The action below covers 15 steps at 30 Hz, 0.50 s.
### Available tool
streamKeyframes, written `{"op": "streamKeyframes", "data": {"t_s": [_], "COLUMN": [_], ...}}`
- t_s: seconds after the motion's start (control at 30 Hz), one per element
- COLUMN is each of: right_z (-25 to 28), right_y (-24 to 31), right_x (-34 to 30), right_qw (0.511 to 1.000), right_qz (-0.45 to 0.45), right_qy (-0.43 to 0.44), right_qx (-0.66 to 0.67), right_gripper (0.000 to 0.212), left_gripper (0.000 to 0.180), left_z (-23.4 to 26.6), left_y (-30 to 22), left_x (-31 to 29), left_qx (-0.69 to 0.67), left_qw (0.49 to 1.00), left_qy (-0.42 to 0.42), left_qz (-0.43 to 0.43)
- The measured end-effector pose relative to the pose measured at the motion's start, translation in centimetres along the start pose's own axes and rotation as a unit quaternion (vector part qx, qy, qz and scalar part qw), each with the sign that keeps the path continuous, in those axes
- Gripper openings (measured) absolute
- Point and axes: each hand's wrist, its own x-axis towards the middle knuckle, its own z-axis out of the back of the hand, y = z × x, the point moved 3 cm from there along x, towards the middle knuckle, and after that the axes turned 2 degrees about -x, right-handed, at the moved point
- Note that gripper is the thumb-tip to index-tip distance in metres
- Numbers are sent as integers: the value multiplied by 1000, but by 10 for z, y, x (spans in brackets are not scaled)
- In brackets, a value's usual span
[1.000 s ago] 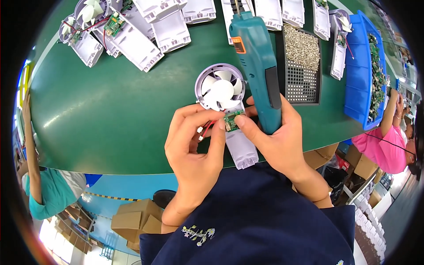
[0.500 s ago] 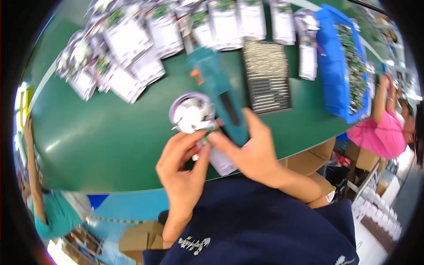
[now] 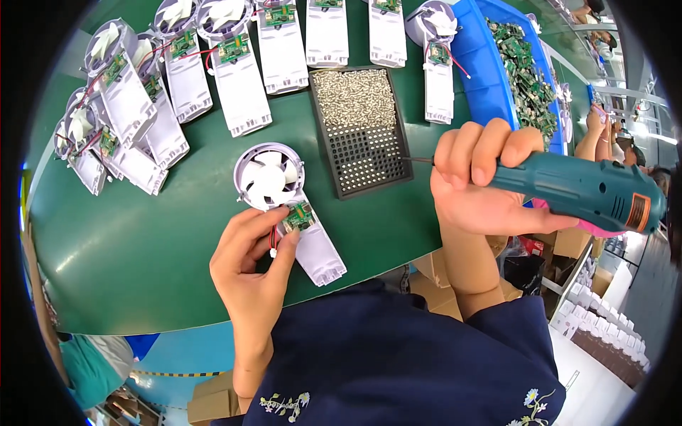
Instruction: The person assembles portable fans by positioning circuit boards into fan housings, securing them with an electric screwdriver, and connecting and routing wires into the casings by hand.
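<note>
- While the left hand (image 3: 247, 273) holds the green circuit board (image 3: 301, 216) by its left edge, red-and-black leads (image 3: 273, 240) dangle between thumb and fingers.
- That board lies on the handle of a pale fan housing (image 3: 321, 257), on the green tabletop (image 3: 170, 263).
- Right hand (image 3: 474, 188) wraps a teal electric screwdriver (image 3: 582, 190), its bit pointing left at the black screw tray (image 3: 376, 187); contact cannot be told.

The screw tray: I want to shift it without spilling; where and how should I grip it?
Probably grip the tray midway along both long sides, from left and right, keeping it level: it lies flat, loose screws fill its far half, and white housings crowd its far end. Move the electric screwdriver, its bit beside the tray, first.
</note>
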Motion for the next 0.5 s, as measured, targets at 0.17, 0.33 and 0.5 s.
{"op": "streamKeyframes", "data": {"t_s": [0.17, 0.33, 0.5], "right_z": [2, -17, -12], "right_y": [-4, -17, -24], "right_x": [-4, -5, -7], "right_qw": [1000, 1000, 997], "right_qz": [-8, -21, -25], "right_qy": [1, -22, -64], "right_qx": [-15, -6, -25], "right_gripper": [105, 108, 108], "left_gripper": [28, 28, 29], "left_z": [-1, 20, 13], "left_y": [1, -2, 4], "left_x": [-2, -7, -5], "left_qx": [-2, 4, -4], "left_qw": [1000, 1000, 1000], "left_qy": [-6, -9, -18], "left_qz": [-2, 2, 0]}}
